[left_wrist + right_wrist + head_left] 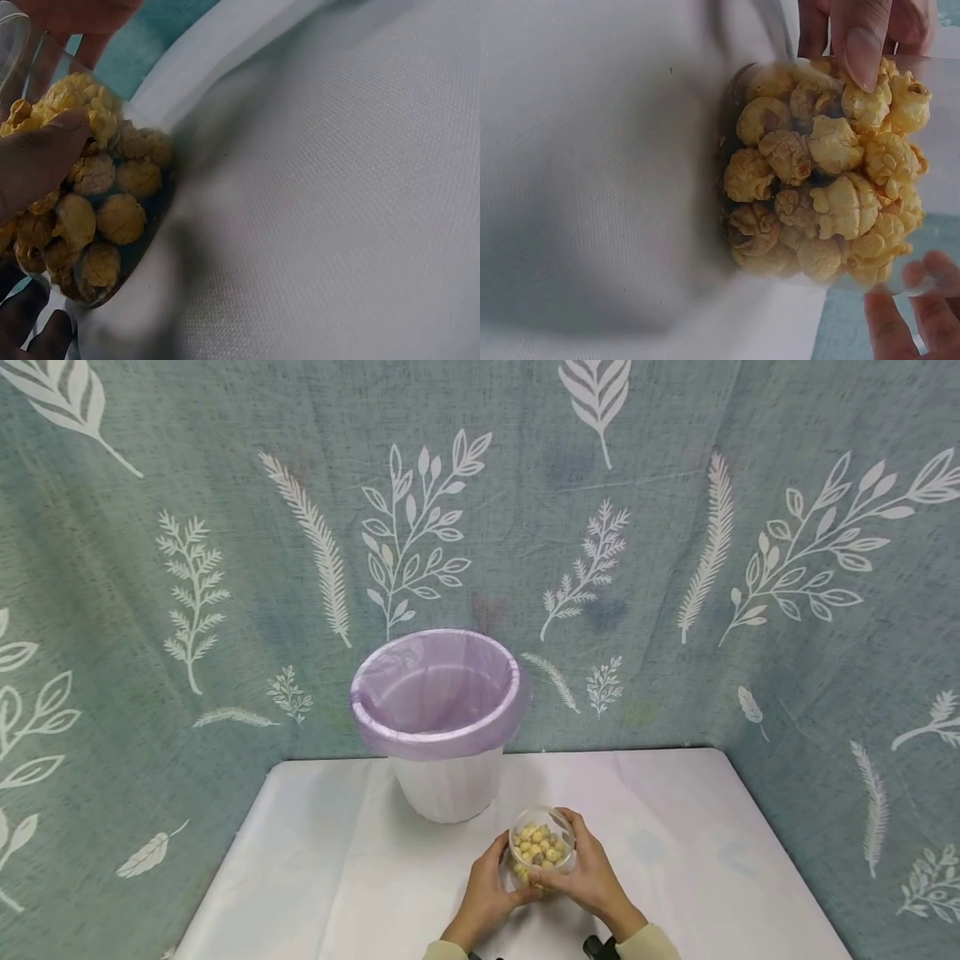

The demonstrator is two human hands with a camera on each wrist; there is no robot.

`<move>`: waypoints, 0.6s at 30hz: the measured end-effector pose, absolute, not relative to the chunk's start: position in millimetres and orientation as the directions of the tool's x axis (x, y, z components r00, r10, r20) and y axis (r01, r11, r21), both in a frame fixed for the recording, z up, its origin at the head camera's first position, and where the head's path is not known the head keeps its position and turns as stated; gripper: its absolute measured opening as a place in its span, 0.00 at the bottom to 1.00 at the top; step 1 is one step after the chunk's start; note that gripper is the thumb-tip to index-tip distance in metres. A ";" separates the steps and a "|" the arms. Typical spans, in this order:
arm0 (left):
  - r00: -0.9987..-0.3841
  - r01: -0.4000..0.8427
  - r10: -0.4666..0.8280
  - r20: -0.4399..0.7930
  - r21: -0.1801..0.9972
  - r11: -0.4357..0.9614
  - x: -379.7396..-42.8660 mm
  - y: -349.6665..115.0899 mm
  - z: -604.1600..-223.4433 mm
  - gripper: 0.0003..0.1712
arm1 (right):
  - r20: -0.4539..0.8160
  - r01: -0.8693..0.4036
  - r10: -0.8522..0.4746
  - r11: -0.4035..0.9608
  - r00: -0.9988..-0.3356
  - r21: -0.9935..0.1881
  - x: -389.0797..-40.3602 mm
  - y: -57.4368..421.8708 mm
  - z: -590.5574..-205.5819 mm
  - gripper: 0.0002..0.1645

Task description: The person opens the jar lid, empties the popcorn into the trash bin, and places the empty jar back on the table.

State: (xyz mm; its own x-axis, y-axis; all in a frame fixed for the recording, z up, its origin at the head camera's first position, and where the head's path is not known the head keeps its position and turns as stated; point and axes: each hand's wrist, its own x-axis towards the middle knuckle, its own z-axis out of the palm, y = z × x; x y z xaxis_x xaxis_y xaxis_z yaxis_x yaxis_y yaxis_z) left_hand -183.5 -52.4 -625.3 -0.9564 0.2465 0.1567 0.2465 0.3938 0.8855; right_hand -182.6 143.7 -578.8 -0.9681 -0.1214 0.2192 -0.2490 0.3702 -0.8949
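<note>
A clear plastic jar (542, 839) with an open top stands near the front middle of the table. Yellow popcorn (538, 845) fills much of it; through the wall in the right wrist view the popcorn (840, 202) shows as round, caramel-coloured pieces. My left hand (486, 893) grips the jar from its left side, and my right hand (592, 875) holds it from the right, thumb across the near side. The jar (139, 135) is close to the white cloth in the left wrist view; whether its base touches, I cannot tell. Some fingers are hidden behind it.
Behind the jar and to its left stands a white bin (450, 785) lined with a purple bag (442, 743). White cloth covers the table (675, 827). A green-grey leaf-patterned curtain (480, 527) encloses the back and both sides.
</note>
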 end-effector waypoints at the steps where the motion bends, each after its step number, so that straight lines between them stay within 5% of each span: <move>1: -0.957 0.237 0.248 0.147 0.892 0.386 -183.4 -51.8 -625.3 0.59 | 0.217 -0.247 -0.122 0.367 -0.969 -0.897 -182.1 143.3 -578.3 0.61; 18: -0.939 0.321 0.245 0.243 0.874 0.364 -176.4 -53.8 -601.8 0.57 | 0.255 -0.281 -0.120 0.355 -0.960 -0.892 -176.3 141.5 -556.1 0.57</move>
